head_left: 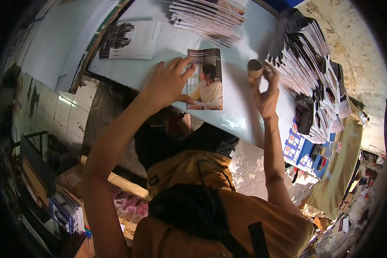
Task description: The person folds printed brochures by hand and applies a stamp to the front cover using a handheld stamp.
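Note:
A folded leaflet [210, 92] with a picture of a seated person in a pale top lies near the table's front edge. My left hand [167, 84] rests on its left side, fingers spread and thumb apart at the lower part. To the right of the leaflet, my right hand [267, 94] is closed around a short brown tool with a round, dark end [255, 69], held just over the tabletop. Its exact kind is not clear, and part of it is hidden by my fingers.
Another leaflet [135, 41] lies flat at the left of the pale table [238, 92]. Folded leaflets [206, 19] fan out at the back. A larger row of them [303, 64] leans along the right side, beside a blue printed box [299, 144].

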Motion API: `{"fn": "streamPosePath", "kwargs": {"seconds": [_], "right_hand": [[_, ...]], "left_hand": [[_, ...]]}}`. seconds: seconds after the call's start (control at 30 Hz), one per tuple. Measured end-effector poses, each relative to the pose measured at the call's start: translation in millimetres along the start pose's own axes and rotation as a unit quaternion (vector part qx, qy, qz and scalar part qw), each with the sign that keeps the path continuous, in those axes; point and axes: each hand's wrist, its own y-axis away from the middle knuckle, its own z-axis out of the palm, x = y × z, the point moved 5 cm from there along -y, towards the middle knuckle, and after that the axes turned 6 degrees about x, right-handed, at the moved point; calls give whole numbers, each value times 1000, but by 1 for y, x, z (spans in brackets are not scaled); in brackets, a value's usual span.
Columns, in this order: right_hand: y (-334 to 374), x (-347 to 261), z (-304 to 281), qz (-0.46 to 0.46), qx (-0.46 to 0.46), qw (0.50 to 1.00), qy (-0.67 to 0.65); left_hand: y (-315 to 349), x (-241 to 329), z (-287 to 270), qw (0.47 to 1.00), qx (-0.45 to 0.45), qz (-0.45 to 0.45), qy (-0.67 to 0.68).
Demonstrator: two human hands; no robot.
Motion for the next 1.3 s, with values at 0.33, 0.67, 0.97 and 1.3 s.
{"fn": "streamPosePath", "kwargs": {"seconds": [0.33,0.67,0.97,1.3], "right_hand": [[-2,-59,47,-212,-294,926,108],[-64,-6,80,-202,-172,952,151],[49,-66,18,-174,-383,907,20],[17,25,17,311,-41,869,-383]], "left_hand": [[1,0,3,1000,-16,-6,-7],[-4,4,1,999,-34,-12,-3],[-15,10,-8,995,-93,-3,-32],[-54,40,1,986,-47,161,28]]}}
